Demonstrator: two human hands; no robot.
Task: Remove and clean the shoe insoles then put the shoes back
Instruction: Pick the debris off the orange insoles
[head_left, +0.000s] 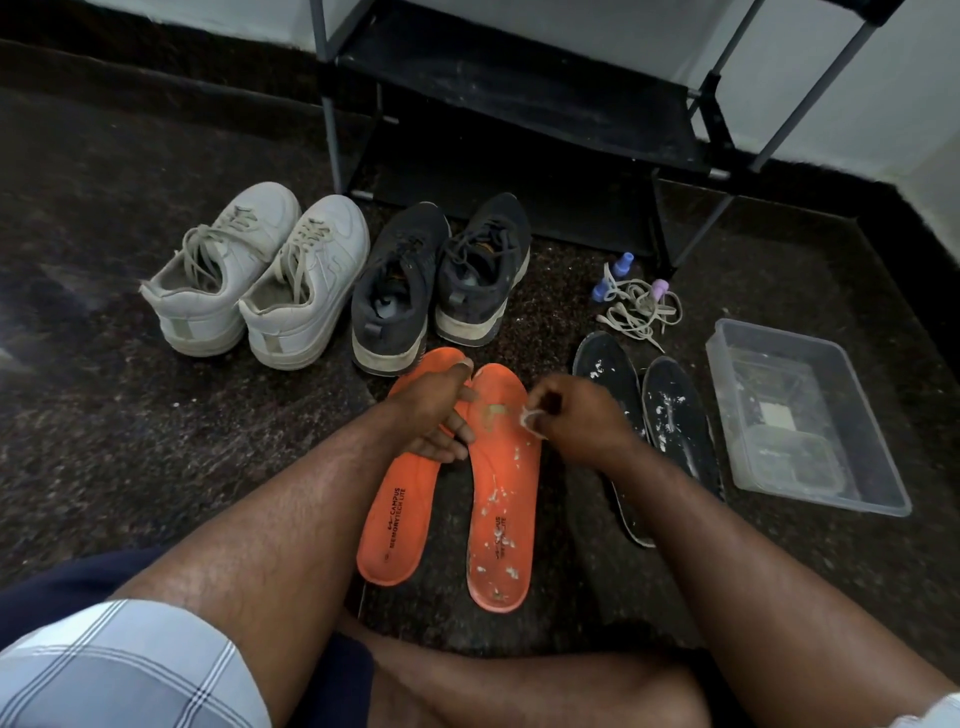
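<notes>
Dark speckled stone flooring (156, 415) fills the frame, meeting a pale wall along the top; a black metal-framed shoe rack (519, 119) stands at upper centre, its shelves bare where visible; below it, at centre left, sit a pair of white lace-up sneakers (260, 275) and, just beside them, a pair of dark grey running shoes (441, 280), all without feet in them; a clear plastic tub (800, 415) lies at the right edge with something pale inside; two orange foam insoles (452, 488) lie side by side at centre, the right-hand one flecked with white residue; two black insoles (654, 421), also flecked, lie between the orange pair and the tub; a tangle of pale laces (639, 312) and small blue and lilac bottles (621, 265) lie above them.

Pressing flat, fingers spread and relaxed, the left hand (436, 415) pins the left orange insole; the right hand (566, 410) pinches a small white wad (530, 418) at the flecked insole's edge; what the wad is made of is unclear.

To clean well, I judge the flecked insole itself should be steadied; strokes should run toe to heel, lifting residue rather than smearing it; the black pair likely needs the same.
</notes>
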